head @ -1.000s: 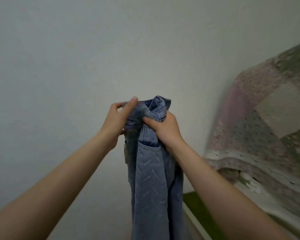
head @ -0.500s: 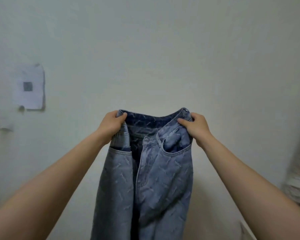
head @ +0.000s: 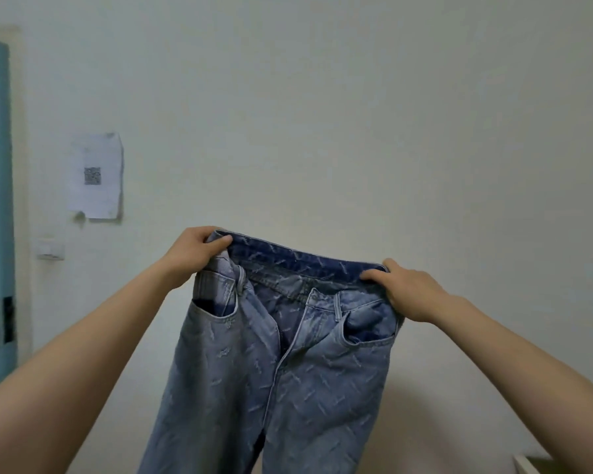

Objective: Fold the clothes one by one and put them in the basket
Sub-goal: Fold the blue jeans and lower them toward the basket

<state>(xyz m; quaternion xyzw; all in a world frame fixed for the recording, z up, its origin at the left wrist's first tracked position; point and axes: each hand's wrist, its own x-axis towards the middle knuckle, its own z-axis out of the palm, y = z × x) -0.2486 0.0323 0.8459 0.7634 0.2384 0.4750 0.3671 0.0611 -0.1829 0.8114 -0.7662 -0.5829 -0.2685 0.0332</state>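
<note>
Jeans (head: 288, 388) aloft before a pale wall (head: 356, 114), hanging free in mid-air; left grip (head: 196, 253) and right grip (head: 408, 290) each clenched on a corner of the waistband (head: 298, 260). Looks like weighty, fairly stiff, non-slippery denim; probably best held at those waistband corners.

We hold both arms outstretched, left hand (head: 199, 250) and right hand (head: 412, 289) apart, each gripping the jeans (head: 308, 378).

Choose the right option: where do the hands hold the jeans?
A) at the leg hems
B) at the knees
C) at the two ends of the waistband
C: the left hand and the right hand each grip one end of the waistband, and the jeans hang below.
</note>
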